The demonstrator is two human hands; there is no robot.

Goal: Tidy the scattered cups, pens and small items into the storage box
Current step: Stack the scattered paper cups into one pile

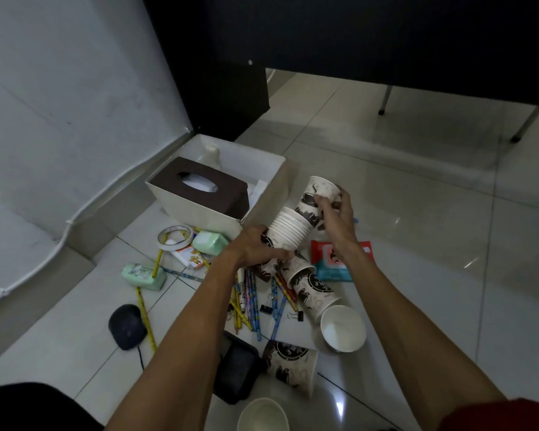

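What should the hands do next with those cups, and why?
Probably push the cup in the right hand fully into the stack the left hand grips: it looks only partly nested, and one stack would go into the storage box together.

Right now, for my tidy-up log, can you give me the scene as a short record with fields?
left hand: grips stack of nested paper cups
right hand: holds printed paper cup at the stack's rim end
storage box: open, brown tissue box inside
floor: several loose cups, pencils, binder clips, wipes pack, tape roll
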